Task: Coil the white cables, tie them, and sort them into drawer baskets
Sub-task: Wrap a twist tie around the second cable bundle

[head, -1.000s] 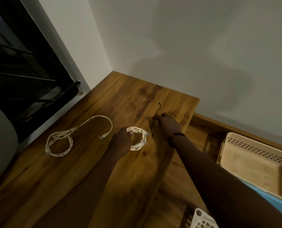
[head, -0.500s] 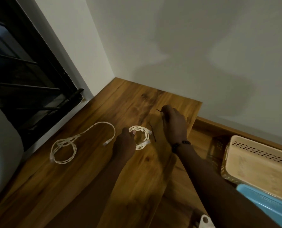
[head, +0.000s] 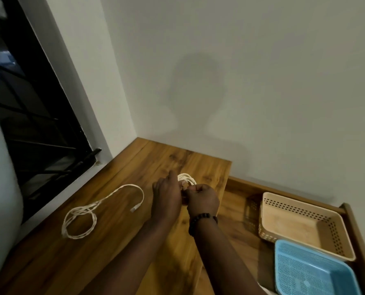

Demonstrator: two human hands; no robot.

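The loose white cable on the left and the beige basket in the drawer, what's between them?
In the head view, both hands, left and right, working the coiled cable, lie between the loose white cable and the beige basket.

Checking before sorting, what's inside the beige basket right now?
The beige basket shows a bare bottom, no cable. Its near right corner is covered by the blue basket.

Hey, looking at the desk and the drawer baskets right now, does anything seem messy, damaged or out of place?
Nothing looks damaged or spilled. The one untidy thing is the loose white cable sprawled on the wooden desktop, only partly looped, one end trailing. Both hands work on the small coil.
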